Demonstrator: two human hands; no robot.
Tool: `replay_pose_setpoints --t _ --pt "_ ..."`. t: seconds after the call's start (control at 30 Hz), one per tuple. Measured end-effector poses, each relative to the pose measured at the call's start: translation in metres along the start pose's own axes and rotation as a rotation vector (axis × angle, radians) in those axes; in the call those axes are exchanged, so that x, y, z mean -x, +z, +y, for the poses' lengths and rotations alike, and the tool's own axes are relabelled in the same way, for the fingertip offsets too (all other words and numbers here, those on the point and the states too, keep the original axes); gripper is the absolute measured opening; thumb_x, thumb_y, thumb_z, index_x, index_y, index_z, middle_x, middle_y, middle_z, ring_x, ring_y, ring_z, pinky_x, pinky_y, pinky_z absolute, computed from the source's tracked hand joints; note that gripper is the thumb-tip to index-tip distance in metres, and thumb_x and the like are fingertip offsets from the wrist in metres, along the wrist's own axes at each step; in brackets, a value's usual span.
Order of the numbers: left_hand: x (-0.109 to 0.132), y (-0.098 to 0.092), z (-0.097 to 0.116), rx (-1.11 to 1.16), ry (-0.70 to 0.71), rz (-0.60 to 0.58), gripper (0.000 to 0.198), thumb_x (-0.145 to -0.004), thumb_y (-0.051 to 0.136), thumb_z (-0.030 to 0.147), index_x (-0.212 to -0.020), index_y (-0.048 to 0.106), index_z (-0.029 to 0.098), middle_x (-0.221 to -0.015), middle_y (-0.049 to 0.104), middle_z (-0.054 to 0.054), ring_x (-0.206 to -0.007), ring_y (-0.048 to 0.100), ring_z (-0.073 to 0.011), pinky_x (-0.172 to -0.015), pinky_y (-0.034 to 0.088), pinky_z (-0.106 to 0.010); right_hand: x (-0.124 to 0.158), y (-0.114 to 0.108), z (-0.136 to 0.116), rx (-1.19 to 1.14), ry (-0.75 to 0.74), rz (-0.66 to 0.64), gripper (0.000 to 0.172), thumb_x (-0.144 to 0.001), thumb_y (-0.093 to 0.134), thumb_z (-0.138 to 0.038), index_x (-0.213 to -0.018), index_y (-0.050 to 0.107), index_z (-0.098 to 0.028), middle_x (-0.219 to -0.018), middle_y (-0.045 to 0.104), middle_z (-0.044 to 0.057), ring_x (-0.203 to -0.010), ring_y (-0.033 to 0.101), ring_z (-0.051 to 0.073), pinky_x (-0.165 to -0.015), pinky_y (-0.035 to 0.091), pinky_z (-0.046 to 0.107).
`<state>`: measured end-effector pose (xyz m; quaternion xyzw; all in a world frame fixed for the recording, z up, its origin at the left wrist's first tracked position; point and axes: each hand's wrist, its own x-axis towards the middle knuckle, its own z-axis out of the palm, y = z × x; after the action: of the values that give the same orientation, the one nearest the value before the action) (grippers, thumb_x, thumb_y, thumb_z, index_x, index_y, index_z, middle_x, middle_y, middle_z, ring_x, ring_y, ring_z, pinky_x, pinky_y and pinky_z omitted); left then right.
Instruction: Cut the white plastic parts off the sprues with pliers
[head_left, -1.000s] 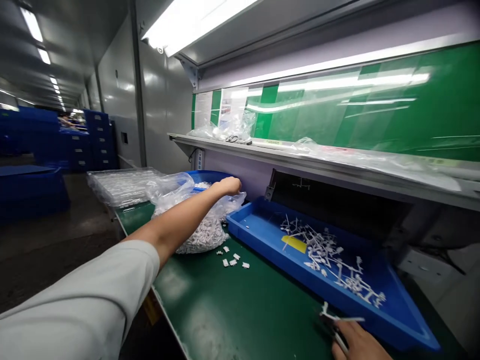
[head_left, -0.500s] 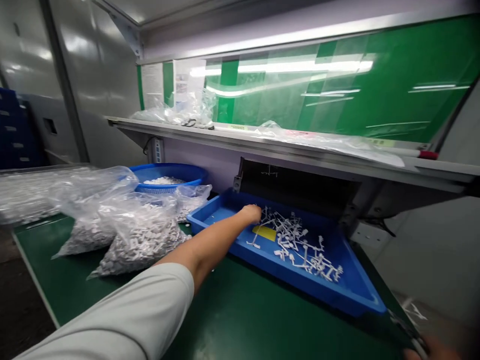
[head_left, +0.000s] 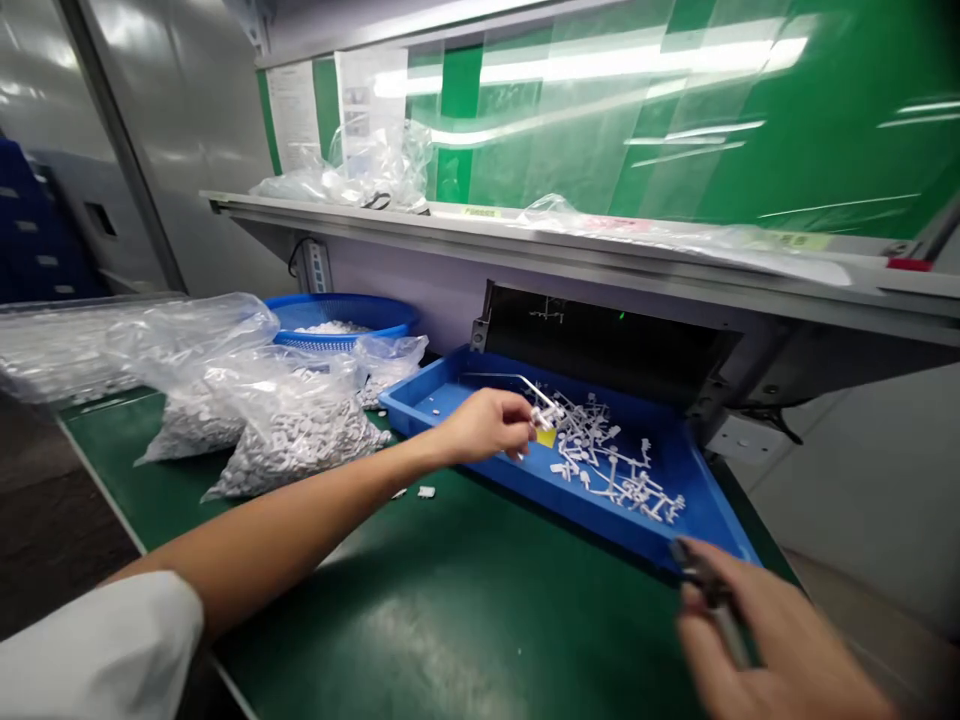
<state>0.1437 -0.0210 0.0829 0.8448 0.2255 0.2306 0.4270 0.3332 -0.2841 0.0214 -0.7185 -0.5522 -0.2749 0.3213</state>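
Note:
My left hand [head_left: 486,425] hovers over the near edge of a blue tray [head_left: 442,392] and pinches a white plastic sprue piece [head_left: 541,408] lifted from the pile of white sprue parts [head_left: 611,465] inside it. A yellow tag [head_left: 547,437] lies in the tray just beside my fingers. My right hand [head_left: 772,640] is low at the right, blurred, fingers closed round a dark thin tool [head_left: 709,590] near the tray's front corner.
Clear bags of small white parts [head_left: 296,435] lie left of the tray on the green table [head_left: 465,610]. A round blue basket [head_left: 341,318] stands behind them. A metal shelf [head_left: 600,262] with plastic bags overhangs the tray. Loose white bits [head_left: 426,491] lie on the table.
My left hand has closed on a sprue piece and lifted it off the pile. My right hand has come up into view with the tool. The camera has tilted down.

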Motion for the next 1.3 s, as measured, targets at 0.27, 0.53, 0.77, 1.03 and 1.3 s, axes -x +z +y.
replay_pose_setpoints --t 0.27,0.53,0.77,1.03,1.3 --pt "0.106 0.057 -0.017 0.787 -0.08 0.001 0.034 -0.073 0.077 0.034 -0.094 0.068 0.009 -0.074 0.068 -0.004 -0.067 0.066 -0.0139 -0.065 0.056 -0.025 0.013 0.024 -0.075 -0.019 -0.127 -0.366 0.028 -0.087 0.047 -0.031 -0.113 0.058 -0.027 -0.099 0.07 0.001 -0.085 0.067 0.019 -0.058 0.054 0.025" --pt "0.109 0.07 -0.008 0.948 -0.075 0.009 0.034 -0.073 0.078 0.033 -0.091 0.063 0.009 -0.076 0.068 -0.007 -0.072 0.068 -0.016 -0.064 0.055 -0.024 0.012 0.028 -0.076 -0.016 -0.06 -0.399 0.027 -0.086 0.047 -0.031 -0.11 0.06 -0.029 -0.096 0.071 0.0 -0.081 0.068 0.018 -0.053 0.053 0.022" --pt "0.116 0.076 -0.013 0.719 0.035 -0.029 0.022 -0.087 0.062 0.032 -0.099 0.062 0.013 -0.082 0.069 -0.005 -0.078 0.067 -0.0161 -0.071 0.056 -0.026 0.014 0.028 -0.07 -0.031 -0.096 -0.385 0.028 -0.088 0.047 -0.031 -0.113 0.058 -0.028 -0.098 0.07 0.0 -0.084 0.067 0.019 -0.061 0.055 0.025" --pt "0.115 0.066 -0.01 0.364 0.23 0.012 0.022 -0.093 0.052 0.025 -0.105 0.065 0.012 -0.09 0.069 -0.006 -0.081 0.065 -0.0128 -0.077 0.051 -0.02 0.016 0.03 -0.068 -0.001 -0.049 -0.453 0.027 -0.087 0.046 -0.033 -0.11 0.06 -0.029 -0.093 0.07 -0.001 -0.082 0.067 0.018 -0.054 0.054 0.023" --pt "0.112 0.069 -0.017 0.204 0.265 0.029 0.019 -0.09 0.06 0.026 -0.103 0.068 0.015 -0.089 0.069 -0.002 -0.079 0.063 -0.0113 -0.075 0.047 -0.017 0.016 0.029 -0.072 0.012 -0.009 -0.469 0.027 -0.088 0.047 -0.035 -0.107 0.065 -0.03 -0.097 0.072 -0.001 -0.083 0.07 0.018 -0.055 0.055 0.023"
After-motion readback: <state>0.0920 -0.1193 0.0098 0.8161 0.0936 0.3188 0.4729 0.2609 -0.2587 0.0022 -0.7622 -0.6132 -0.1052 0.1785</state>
